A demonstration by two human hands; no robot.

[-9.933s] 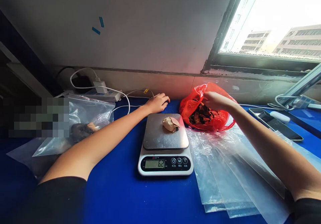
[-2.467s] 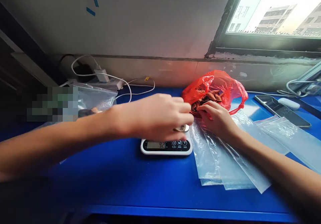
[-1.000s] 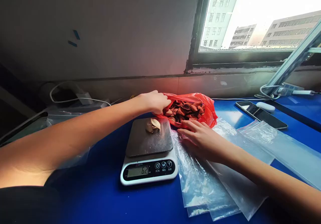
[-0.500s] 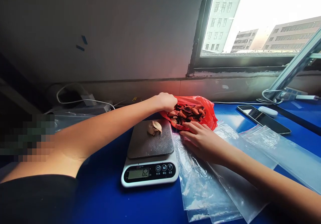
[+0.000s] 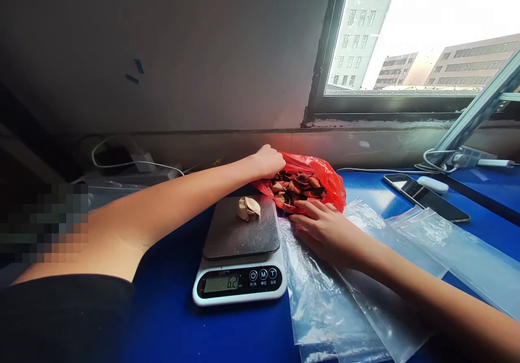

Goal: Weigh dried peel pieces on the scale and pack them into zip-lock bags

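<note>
My left hand (image 5: 270, 161) is closed on the far left rim of a red plastic bag (image 5: 332, 181). Inside the bag lie many curled, dried brownish pieces (image 5: 298, 187) that look like peel or husk. At the bag's near rim is my right hand (image 5: 325, 225), its fingers bent over the edge and its thumb on the near side; the fingertips are partly hidden. Just left of the bag, a digital kitchen scale (image 5: 241, 233) reads 6.2. On its plate rests a pale, curled dried piece (image 5: 248, 208), untouched by either hand.
Several clear zip bags (image 5: 317, 298) lie under and around my right forearm. Farther right are a phone (image 5: 426, 198), a white rounded case (image 5: 433, 185) and a slanted metal post (image 5: 471, 111). White cables (image 5: 117, 163) run along the wall behind the blue table (image 5: 170, 319).
The red bag and my left hand have shifted slightly up and left, and the bag's mouth has changed shape a little. The scale reading stays at 6.2.
</note>
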